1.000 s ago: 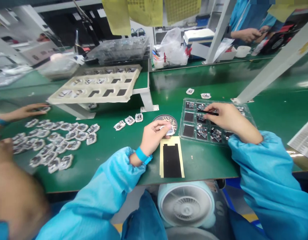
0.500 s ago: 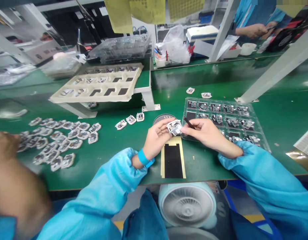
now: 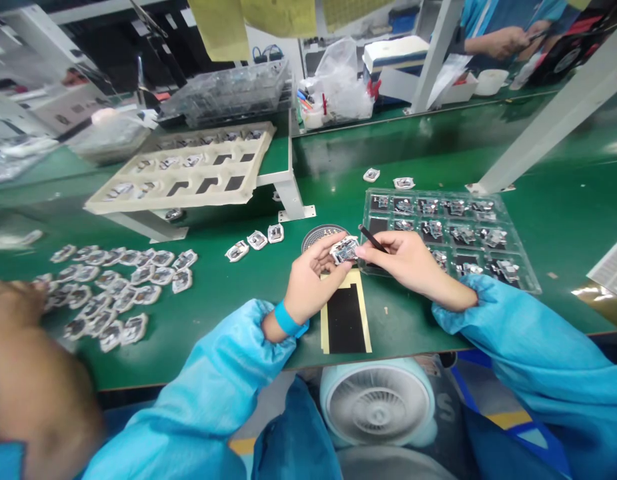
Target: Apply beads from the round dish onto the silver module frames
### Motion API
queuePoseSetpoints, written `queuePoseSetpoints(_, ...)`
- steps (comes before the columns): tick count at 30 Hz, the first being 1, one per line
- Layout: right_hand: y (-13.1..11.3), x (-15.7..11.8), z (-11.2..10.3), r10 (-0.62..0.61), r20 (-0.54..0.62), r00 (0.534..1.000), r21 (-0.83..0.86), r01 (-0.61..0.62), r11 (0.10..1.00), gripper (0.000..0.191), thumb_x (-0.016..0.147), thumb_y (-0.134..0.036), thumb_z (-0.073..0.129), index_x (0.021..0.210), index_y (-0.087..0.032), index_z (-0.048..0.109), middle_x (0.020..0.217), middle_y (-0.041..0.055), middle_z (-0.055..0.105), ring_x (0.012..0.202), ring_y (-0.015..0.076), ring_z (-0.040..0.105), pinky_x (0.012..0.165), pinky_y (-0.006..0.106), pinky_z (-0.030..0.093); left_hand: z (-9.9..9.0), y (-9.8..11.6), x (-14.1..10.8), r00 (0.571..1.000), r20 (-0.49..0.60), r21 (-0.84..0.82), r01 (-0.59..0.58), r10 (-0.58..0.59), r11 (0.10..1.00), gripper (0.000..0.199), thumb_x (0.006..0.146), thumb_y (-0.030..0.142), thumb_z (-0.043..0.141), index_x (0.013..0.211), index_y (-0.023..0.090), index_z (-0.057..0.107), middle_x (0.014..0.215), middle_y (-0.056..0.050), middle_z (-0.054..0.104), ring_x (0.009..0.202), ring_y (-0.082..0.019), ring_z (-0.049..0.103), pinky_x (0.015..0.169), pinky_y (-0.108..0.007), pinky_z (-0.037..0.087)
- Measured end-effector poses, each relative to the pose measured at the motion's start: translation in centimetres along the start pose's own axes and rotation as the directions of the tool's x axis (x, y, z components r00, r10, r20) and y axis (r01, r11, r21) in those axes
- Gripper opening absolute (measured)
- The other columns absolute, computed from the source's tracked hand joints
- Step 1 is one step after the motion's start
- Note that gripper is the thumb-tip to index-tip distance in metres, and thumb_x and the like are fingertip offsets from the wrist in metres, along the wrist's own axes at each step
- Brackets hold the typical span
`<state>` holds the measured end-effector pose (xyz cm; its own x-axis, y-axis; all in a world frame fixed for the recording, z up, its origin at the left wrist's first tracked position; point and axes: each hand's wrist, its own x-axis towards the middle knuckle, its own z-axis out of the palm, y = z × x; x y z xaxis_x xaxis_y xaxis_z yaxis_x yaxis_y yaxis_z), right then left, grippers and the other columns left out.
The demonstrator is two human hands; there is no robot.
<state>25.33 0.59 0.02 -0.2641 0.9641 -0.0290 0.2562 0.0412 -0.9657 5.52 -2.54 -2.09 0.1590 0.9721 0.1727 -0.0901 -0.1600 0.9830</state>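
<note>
My left hand (image 3: 311, 283), with a blue band at the wrist, grips a small white-framed electronic assembly (image 3: 344, 250) by its edges. My right hand (image 3: 413, 265) is closed around a thin black stick-like tool (image 3: 372, 239), which points up and to the left. The right fingertips touch the right edge of the assembly. Below my hands lies a black sheet with a yellow backing (image 3: 345, 320). Partly hidden behind the left fingers is a round grey dish (image 3: 318, 235). A clear compartment tray (image 3: 525, 270) of small electronic parts sits beside my right hand.
Many similar assemblies (image 3: 118, 287) lie at the left, near another person's arm (image 3: 43, 387). A cream tray (image 3: 188, 197) rests on a raised shelf. Two assemblies lie behind the clear tray, close to a white post (image 3: 538, 120). A fan (image 3: 378, 403) stands below the table edge.
The view has shifted slightly. The assembly has turned a little in my left fingers, and the black tool now stands out farther above my right fingers. Both hands keep their hold.
</note>
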Motion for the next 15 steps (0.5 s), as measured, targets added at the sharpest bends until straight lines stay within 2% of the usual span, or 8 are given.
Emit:
queuePoseSetpoints(4, 0.0, -0.1, 0.2, 0.009, -0.026, 1.0, 0.048, -0.008, 0.999, 0.042, 0.075, -0.053, 0.078, 0.082, -0.011, 0.076, 0.077, 0.0041, 0.07, 0.066, 0.0068, 0.054, 0.062, 0.019, 0.039, 0.3, 0.0, -0.1, 0.997, -0.036, 0.113, -0.059, 0.063, 0.992, 0.05, 0.085, 0.024, 0.077, 0.133, 0.017, 0.064, 0.127, -0.013, 0.069, 0.108, -0.024, 0.07, 0.095, -0.037, 0.061)
queuePoseSetpoints(10, 0.1, -0.1, 0.5, 0.042, 0.002, 0.999, 0.092, -0.042, 0.995, 0.043, 0.075, -0.053, 0.078, 0.083, -0.011, 0.075, 0.075, 0.0038, 0.068, 0.065, 0.007, 0.053, 0.059, 0.019, 0.038, 0.2, 0.4, -0.2, 0.993, -0.083, 0.277, -0.058, 0.084, 0.959, 0.049, 0.087, 0.029, 0.075, 0.134, 0.022, 0.066, 0.129, -0.01, 0.069, 0.101, -0.02, 0.071, 0.093, -0.035, 0.061)
queuePoseSetpoints(12, 0.2, -0.1, 0.6, 0.039, -0.01, 0.999, 0.116, -0.037, 0.993, 0.042, 0.074, -0.051, 0.079, 0.084, -0.011, 0.072, 0.08, 0.0046, 0.069, 0.07, 0.0087, 0.058, 0.063, 0.019, 0.043, 0.1, 0.6, -0.2, 0.994, -0.097, 0.249, -0.031, 0.057, 0.968, 0.049, 0.085, 0.03, 0.077, 0.132, 0.021, 0.068, 0.127, -0.009, 0.07, 0.101, -0.021, 0.071, 0.093, -0.036, 0.061)
queuePoseSetpoints(15, 0.4, -0.1, 0.8, -0.04, -0.056, 0.998, 0.177, 0.05, 0.983, 0.045, 0.068, -0.043, 0.085, 0.095, -0.014, 0.065, 0.095, 0.005, 0.069, 0.084, 0.0109, 0.063, 0.075, 0.021, 0.052, 0.1, 1.1, 0.0, 0.996, -0.05, 0.054, 0.07, -0.068, 0.996, 0.05, 0.081, 0.03, 0.081, 0.128, 0.018, 0.069, 0.121, -0.011, 0.072, 0.099, -0.023, 0.073, 0.09, -0.037, 0.063)
